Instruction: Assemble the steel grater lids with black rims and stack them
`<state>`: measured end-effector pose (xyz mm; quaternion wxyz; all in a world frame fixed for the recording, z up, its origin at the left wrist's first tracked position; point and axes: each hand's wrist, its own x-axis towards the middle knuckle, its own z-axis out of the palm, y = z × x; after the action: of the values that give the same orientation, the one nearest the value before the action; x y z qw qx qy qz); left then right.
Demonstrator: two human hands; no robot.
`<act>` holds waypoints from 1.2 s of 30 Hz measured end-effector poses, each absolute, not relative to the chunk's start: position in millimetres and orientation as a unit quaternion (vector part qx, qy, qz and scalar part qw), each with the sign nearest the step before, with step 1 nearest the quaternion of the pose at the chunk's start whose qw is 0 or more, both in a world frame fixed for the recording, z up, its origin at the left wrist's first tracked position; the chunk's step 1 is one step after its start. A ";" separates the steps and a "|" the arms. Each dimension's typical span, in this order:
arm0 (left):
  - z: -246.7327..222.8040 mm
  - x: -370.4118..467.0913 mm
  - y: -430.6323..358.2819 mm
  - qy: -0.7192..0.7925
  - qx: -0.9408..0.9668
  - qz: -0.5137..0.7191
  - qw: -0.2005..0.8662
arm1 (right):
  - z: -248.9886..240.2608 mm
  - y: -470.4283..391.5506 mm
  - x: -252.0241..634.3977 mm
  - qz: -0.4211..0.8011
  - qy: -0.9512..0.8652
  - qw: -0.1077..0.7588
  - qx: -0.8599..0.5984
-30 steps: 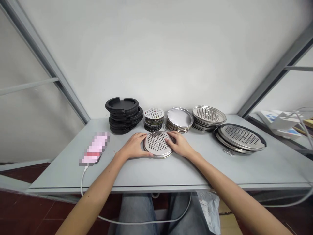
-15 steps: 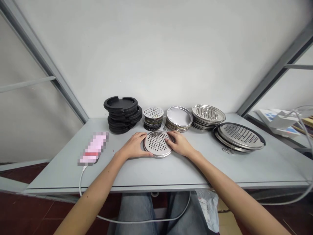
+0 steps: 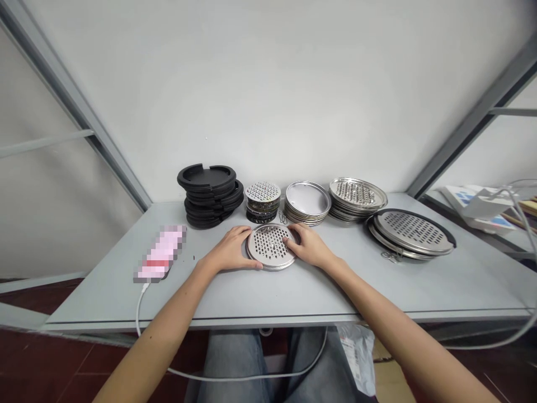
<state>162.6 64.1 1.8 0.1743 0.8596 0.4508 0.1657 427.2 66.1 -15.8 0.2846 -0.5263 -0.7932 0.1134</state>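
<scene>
Closest are two legs in blue jeans (image 3: 232, 366), under the table. A crinkly plastic bag (image 3: 359, 358) is beside them, and some brown cardboard (image 3: 394, 380) is near the bag. A white cord (image 3: 226, 379) loops across the legs and goes up to a pink phone (image 3: 161, 254), which is blurry and lies on the left of the gray table (image 3: 260, 296). In the middle, near the front edge, a round grater (image 3: 272, 246) lies flat with its holes facing up. The left hand (image 3: 230, 251) and right hand (image 3: 310, 246) are apart, with the grater between them. The left hand hugs one side with its thumb and fingers. The right hand holds the other side, with its thumb on top. To the right, a big grater (image 3: 411, 230) sits in a black ring (image 3: 448, 235), with little metal clips (image 3: 392, 257) in front. Behind the hands is a row of piles. From left to right, they are black holders (image 3: 207, 196), small holey discs (image 3: 263, 193), shiny shallow dishes (image 3: 307, 200) and shiny graters (image 3: 356, 196). More clips (image 3: 283, 217) lie between the discs and the dishes. At the back is a pale wall (image 3: 268, 84).
</scene>
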 end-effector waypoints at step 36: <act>2.1 166.1 64.5 0.467 0.858 0.139 0.161 | -16.5 67.2 426.1 0.065 -0.810 0.252 -0.525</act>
<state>166.1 64.5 2.1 0.1610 0.8583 0.4668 0.1395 426.1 67.2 -16.5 0.2522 -0.5247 -0.8104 0.0652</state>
